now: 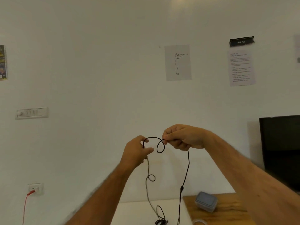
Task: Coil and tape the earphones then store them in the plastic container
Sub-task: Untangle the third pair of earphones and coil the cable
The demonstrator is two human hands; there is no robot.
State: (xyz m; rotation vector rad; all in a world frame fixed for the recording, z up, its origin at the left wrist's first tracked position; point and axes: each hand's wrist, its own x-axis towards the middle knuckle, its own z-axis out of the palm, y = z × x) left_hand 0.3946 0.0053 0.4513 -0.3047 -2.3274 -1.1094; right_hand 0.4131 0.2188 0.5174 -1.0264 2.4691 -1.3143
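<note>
Black earphones (188,163) hang as a long thin cable held up in front of the wall. My left hand (137,151) pinches one part of the cable and my right hand (181,137) pinches another. Between the hands the cable arches and forms a small loop (160,146). One strand drops from my left hand with a small curl (151,177) down to the table. The other strand falls from my right hand past an inline piece (181,188). A plastic container (206,201) with a grey-blue lid stands on the wooden table at lower right.
A wooden table (227,211) sits next to a white surface (138,211). A dark monitor (280,150) stands at the right. Papers (178,62) hang on the wall. A wall socket with a red cable (34,189) is at lower left. A roll of tape (198,222) peeks in at the bottom edge.
</note>
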